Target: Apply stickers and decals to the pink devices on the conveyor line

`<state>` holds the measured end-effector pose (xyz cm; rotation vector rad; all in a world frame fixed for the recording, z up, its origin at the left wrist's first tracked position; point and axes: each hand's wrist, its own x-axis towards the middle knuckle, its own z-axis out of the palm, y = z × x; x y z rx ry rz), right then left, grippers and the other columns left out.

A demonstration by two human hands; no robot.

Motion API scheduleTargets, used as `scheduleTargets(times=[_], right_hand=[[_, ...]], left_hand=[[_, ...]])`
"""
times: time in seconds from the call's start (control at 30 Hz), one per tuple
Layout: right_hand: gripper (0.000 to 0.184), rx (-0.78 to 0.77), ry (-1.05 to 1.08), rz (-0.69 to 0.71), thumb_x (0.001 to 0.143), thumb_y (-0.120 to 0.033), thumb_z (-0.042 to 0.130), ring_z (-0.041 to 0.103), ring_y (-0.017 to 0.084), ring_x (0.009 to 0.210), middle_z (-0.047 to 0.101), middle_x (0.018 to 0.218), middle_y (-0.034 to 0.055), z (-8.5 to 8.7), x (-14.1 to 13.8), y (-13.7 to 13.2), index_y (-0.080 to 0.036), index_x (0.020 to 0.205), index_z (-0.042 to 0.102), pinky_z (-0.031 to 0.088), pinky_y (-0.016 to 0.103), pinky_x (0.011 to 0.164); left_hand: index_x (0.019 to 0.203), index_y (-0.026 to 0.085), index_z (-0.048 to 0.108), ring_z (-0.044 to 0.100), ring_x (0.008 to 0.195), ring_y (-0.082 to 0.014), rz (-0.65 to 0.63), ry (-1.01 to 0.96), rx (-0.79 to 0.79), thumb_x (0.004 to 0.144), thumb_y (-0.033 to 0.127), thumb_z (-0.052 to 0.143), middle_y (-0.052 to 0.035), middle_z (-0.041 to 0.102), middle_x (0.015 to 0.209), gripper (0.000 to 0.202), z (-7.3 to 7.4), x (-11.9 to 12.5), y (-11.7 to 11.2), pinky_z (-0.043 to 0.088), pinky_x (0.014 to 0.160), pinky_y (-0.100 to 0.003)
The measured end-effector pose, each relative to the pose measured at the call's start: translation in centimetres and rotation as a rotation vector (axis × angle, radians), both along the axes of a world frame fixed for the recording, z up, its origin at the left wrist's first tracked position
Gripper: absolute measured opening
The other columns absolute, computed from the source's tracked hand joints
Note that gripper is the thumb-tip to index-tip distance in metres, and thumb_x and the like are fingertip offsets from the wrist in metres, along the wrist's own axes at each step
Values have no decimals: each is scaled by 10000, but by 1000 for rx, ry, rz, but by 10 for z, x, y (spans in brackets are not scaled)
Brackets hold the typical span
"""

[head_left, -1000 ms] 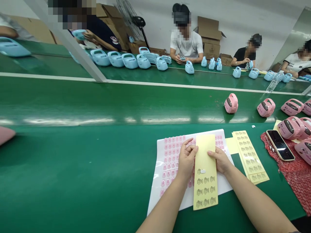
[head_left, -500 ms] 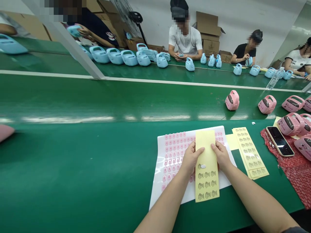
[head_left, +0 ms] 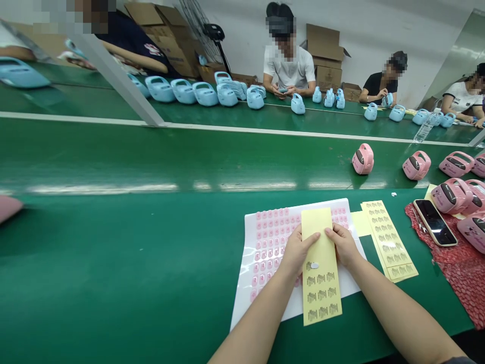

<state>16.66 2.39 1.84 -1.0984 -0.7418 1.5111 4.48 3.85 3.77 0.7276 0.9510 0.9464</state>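
Observation:
Between my two hands is a yellow label sheet (head_left: 321, 242), its upper part bare and its lower part printed with rows of dark labels. My left hand (head_left: 297, 250) grips its left edge, thumb on top. On the opposite edge, my right hand (head_left: 344, 245) pinches it the same way. A small white oval piece (head_left: 314, 265) lies on the sheet near the topmost label. Beneath, a white sheet of pink stickers (head_left: 265, 237) rests on the green table, partly covered by my hands and the label sheet.
More yellow label sheets (head_left: 390, 242) lie to the right. A phone (head_left: 435, 222) rests on red bubble wrap (head_left: 454, 278) beside several pink toy-like cases (head_left: 449, 196). Across the green belt (head_left: 227, 156) stand a plastic bottle (head_left: 426, 126) and blue cases (head_left: 204, 94); several people sit there.
The label sheet and both hands have shifted slightly down and left in the picture, and the sheet is tilted a little more. Both hands keep their hold.

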Motion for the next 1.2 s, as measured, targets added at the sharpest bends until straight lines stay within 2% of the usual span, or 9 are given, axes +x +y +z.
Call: scheduleTargets(times=[0.13, 0.27, 0.53, 0.8, 0.93, 1.1, 1.13, 1.2], right_hand=[[295, -12, 32, 9, 571, -444, 692, 600, 203, 616, 620, 557, 10, -2, 0, 1, -189, 618, 551, 438, 296, 515], [291, -29, 83, -8, 564, -441, 695, 610, 217, 648, 610, 529, 12, 0, -1, 1, -191, 587, 548, 461, 313, 544], [286, -51, 159, -34, 609, -461, 657, 606, 228, 749, 650, 665, 29, 9, -2, -1, -199, 694, 581, 471, 346, 629], [336, -40, 94, -51, 536, -452, 712, 531, 138, 525, 533, 498, -42, 3, -1, 0, -199, 562, 492, 399, 254, 482], [350, -43, 88, -71, 535, -459, 705, 466, 102, 457, 529, 500, -50, 4, -1, 0, -194, 548, 477, 368, 238, 454], [329, -45, 89, -103, 562, -453, 686, 467, 107, 485, 503, 493, -57, 8, -2, -1, -195, 564, 481, 360, 236, 470], [331, -50, 85, -124, 562, -453, 684, 459, 104, 483, 495, 492, -61, 8, -2, -1, -196, 564, 475, 358, 234, 471], [339, -63, 64, -180, 562, -458, 676, 434, 94, 470, 481, 493, -70, 6, -2, -1, -198, 567, 458, 350, 230, 465]], left_hand=[[896, 175, 541, 650, 731, -241, 17, 9, 9, 558, 239, 736, -68, 678, 833, 395, 1, 0, -1, 517, 602, -343], [902, 178, 535, 647, 740, -244, 23, 22, 24, 544, 252, 735, -61, 674, 849, 417, 2, 1, -1, 515, 608, -344], [907, 186, 524, 644, 746, -243, 59, -10, 6, 564, 266, 707, -55, 667, 855, 397, 3, 2, -1, 516, 632, -365], [921, 180, 517, 640, 726, -218, 124, -80, -39, 638, 252, 632, -42, 654, 820, 314, 1, 2, 0, 522, 629, -346], [1039, 204, 478, 635, 745, -192, 204, -103, -58, 691, 219, 579, -47, 636, 902, 363, 1, 4, 2, 524, 644, -329], [1276, 306, 290, 624, 735, -154, 313, -20, 52, 706, 224, 576, -6, 590, 889, 643, -2, 2, 2, 519, 633, -292], [1287, 321, 279, 622, 735, -153, 304, 9, 83, 702, 236, 581, 2, 584, 880, 664, -3, 2, 2, 518, 629, -291], [1259, 299, 351, 620, 736, -166, 233, 66, 135, 701, 289, 579, -6, 590, 880, 603, -5, 2, 0, 516, 615, -300]])
